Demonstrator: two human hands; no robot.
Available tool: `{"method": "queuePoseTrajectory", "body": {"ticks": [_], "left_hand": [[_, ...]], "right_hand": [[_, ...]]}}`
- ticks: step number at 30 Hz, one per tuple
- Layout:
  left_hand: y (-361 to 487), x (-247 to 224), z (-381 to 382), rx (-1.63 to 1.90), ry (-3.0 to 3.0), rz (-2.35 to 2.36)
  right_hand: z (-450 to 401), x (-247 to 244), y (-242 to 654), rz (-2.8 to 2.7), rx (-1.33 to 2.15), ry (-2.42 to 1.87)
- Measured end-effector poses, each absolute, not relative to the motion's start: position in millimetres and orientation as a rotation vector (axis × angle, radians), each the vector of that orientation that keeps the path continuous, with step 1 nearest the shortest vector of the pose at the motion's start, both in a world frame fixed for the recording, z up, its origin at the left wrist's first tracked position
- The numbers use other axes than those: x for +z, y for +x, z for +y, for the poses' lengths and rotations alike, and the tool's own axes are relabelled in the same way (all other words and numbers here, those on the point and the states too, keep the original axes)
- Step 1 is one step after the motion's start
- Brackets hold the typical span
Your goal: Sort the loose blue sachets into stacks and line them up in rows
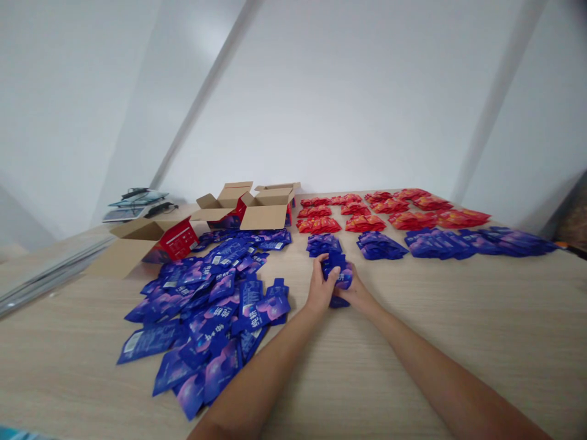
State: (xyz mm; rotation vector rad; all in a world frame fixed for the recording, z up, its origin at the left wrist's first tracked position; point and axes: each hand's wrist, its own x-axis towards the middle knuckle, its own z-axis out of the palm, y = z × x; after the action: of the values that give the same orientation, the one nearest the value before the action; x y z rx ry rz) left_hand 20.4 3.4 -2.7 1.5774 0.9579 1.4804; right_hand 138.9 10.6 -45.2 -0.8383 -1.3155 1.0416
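Note:
Both my hands grip a small stack of blue-purple pouches (340, 278) just above the table. My left hand (321, 287) closes on the stack's left side, thumb across its front. My right hand (358, 292) wraps the right side, its fingers partly hidden behind the pouches. Below the hands, part of a blue pouch (338, 302) shows at the tabletop; whether it belongs to the held stack I cannot tell. Just beyond lies a neat blue stack (323, 244), with another blue stack (380, 245) to its right.
Loose blue pouches (215, 305) form a heap at left. Behind it stand open cartons, one red (178, 240) and others (266, 215) near the wall. Rows of red pouches (362, 223) and more blue stacks (440, 243) lie at the back right. Papers and cables (137, 205) sit far left.

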Motion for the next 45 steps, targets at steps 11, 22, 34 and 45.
{"method": "queuePoseTrajectory", "body": {"ticks": [11, 22, 34, 45], "left_hand": [[19, -18, 2, 1.363, 1.547, 0.924], [27, -4, 12, 1.255, 1.122, 1.015], [17, -23, 8, 1.036, 0.467, 0.474], [5, -24, -1, 0.811, 0.428, 0.402]], "right_hand": [[12, -54, 139, -1.358, 0.832, -0.869], [7, -37, 138, -1.089, 1.05, -0.961], [1, -23, 133, -0.839, 1.312, -0.95], [12, -30, 147, -1.097, 1.023, -1.176]]}}
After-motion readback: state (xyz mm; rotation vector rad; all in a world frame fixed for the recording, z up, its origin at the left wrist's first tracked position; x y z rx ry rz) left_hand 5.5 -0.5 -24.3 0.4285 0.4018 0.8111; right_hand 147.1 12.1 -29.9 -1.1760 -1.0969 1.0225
